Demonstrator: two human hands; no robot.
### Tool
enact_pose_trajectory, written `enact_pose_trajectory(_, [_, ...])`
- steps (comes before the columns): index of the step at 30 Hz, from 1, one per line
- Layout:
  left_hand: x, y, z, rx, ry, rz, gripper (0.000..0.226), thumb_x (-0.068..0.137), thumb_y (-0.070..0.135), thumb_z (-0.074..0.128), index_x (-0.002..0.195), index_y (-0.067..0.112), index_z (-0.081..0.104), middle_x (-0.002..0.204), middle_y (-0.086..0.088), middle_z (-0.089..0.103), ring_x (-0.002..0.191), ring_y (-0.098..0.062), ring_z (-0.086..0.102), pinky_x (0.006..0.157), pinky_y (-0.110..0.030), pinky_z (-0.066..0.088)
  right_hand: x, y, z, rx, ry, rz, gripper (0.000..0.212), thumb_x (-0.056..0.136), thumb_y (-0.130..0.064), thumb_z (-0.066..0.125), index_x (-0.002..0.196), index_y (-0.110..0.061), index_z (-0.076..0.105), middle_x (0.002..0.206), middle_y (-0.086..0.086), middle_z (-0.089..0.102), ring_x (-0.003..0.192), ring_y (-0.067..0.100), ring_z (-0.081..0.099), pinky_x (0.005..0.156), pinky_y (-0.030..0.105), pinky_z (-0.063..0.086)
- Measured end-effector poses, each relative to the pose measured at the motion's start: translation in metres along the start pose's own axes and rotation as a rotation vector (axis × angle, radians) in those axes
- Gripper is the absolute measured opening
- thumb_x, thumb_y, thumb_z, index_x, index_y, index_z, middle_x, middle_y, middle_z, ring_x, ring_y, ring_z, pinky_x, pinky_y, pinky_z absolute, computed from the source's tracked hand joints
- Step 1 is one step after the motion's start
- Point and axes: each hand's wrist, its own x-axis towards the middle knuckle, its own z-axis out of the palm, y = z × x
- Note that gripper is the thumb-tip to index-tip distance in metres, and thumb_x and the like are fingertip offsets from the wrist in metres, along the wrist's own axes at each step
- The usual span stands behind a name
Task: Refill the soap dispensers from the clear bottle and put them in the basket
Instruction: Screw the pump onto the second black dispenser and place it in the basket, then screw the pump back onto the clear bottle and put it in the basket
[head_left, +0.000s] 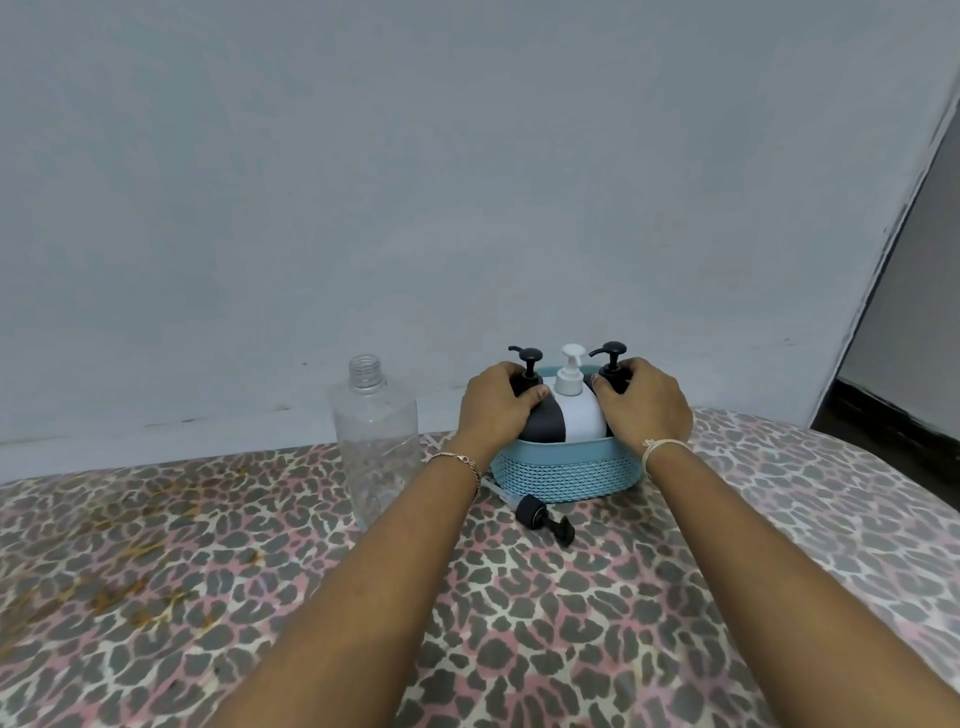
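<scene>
The head camera looks down at a table with a spotted cloth (519, 623). A blue basket (566, 475) sits near the wall. Three soap dispensers stand in it in a row. The left black dispenser (543, 423) is at 9 o'clock in the basket, the white dispenser (576, 410) is in the middle, and the right black dispenser (613, 364) is at 3 o'clock. All three have their pumps on.

The left hand (493, 410) has its fingers curled round the top of the left black dispenser. The right hand (647, 405) is wrapped round the right black dispenser the same way.

The clear bottle (376, 436) stands at 9 o'clock from the basket, just beside it. Its top is off and it looks almost empty. A loose black pump (545, 514) lies on the cloth at 7 o'clock from the basket.

The task looks nearly done. Full dispensers are likely heavy, and smooth sides can be slippery if soap got on them. The round shoulder under the pump is the best place to hold. The thin pump top could press down or pull off. The empty clear bottle is light and could tip easily.
</scene>
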Motion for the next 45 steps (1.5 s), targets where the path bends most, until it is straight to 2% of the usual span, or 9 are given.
enact_pose_trajectory(13, [-0.008,-0.005,-0.003,-0.005,0.004,0.005,0.056,0.077,0.039,0.077,0.123,0.012,0.061,0.123,-0.001,0.065,0.112,-0.016,0.06,0.085,-0.017,0.04,-0.009,-0.004,0.011,0.004,0.147,0.046,0.029,0.088,-0.042,0.059,0.108,-0.022,0.065,0.106,0.001,0.069,0.099,0.027,0.062,0.073,0.032,0.044])
enact_pose_trajectory(20, [-0.014,-0.002,0.005,0.096,-0.028,0.017,0.077,0.053,0.052,0.088,0.117,0.022,0.056,0.113,0.008,0.065,0.104,-0.012,0.061,0.086,-0.033,0.052,-0.009,-0.003,0.013,-0.015,0.152,0.04,0.031,0.089,-0.041,0.057,0.108,-0.018,0.064,0.107,0.003,0.068,0.1,0.027,0.061,0.073,0.033,0.044])
enact_pose_trajectory(24, [-0.01,-0.001,0.006,0.079,-0.042,0.017,0.08,0.051,0.048,0.09,0.117,0.02,0.056,0.114,0.006,0.065,0.105,-0.014,0.061,0.088,-0.033,0.051,-0.009,-0.001,0.012,-0.023,0.151,0.031,0.032,0.089,-0.043,0.056,0.109,-0.019,0.064,0.107,0.003,0.068,0.099,0.027,0.061,0.074,0.034,0.046])
enact_pose_trajectory(28, [-0.008,-0.001,0.006,0.074,-0.061,0.019,0.084,0.052,0.044,0.092,0.121,0.016,0.054,0.118,0.003,0.064,0.108,-0.015,0.06,0.089,-0.029,0.048,-0.01,-0.001,0.012,-0.027,0.154,0.023,0.032,0.09,-0.043,0.056,0.109,-0.018,0.064,0.107,0.003,0.067,0.099,0.027,0.062,0.074,0.033,0.045])
enact_pose_trajectory(37, [-0.013,-0.005,0.017,0.127,0.0,0.023,0.074,0.06,0.051,0.085,0.119,0.019,0.053,0.118,0.002,0.062,0.111,-0.019,0.057,0.091,-0.042,0.049,-0.009,-0.001,0.01,-0.067,0.113,-0.013,0.031,0.092,-0.043,0.053,0.106,-0.019,0.067,0.102,0.005,0.069,0.095,0.029,0.062,0.07,0.032,0.045])
enact_pose_trajectory(39, [-0.018,-0.007,0.018,0.12,0.055,0.044,0.073,0.066,0.053,0.081,0.122,0.016,0.052,0.123,-0.001,0.06,0.117,-0.021,0.055,0.094,-0.042,0.048,-0.008,0.001,0.005,-0.048,0.056,-0.037,0.031,0.094,-0.039,0.052,0.11,-0.017,0.066,0.105,0.007,0.069,0.098,0.03,0.061,0.074,0.034,0.047])
enact_pose_trajectory(41, [-0.027,-0.008,0.018,0.1,0.094,0.059,0.078,0.078,0.051,0.072,0.138,0.011,0.043,0.141,-0.006,0.048,0.132,-0.024,0.042,0.108,-0.04,0.038,-0.009,0.004,0.0,0.032,0.019,-0.049,0.033,0.096,-0.035,0.05,0.114,-0.012,0.064,0.111,0.011,0.068,0.105,0.031,0.059,0.081,0.037,0.047])
enact_pose_trajectory(43, [-0.043,-0.006,0.013,0.07,0.133,0.043,0.078,0.089,0.047,0.061,0.148,0.009,0.028,0.154,-0.007,0.03,0.143,-0.024,0.025,0.117,-0.037,0.024,-0.02,0.005,-0.006,0.116,0.058,-0.031,0.039,0.097,-0.033,0.048,0.127,-0.009,0.057,0.126,0.012,0.06,0.12,0.03,0.051,0.094,0.04,0.043])
enact_pose_trajectory(45, [-0.063,-0.005,0.008,0.033,0.206,0.027,0.069,0.093,0.039,0.057,0.148,0.009,0.027,0.153,-0.008,0.031,0.142,-0.024,0.026,0.117,-0.036,0.024,-0.04,0.005,-0.012,0.186,0.152,-0.019,0.039,0.098,-0.028,0.047,0.133,-0.012,0.05,0.134,0.007,0.053,0.128,0.026,0.043,0.1,0.037,0.038])
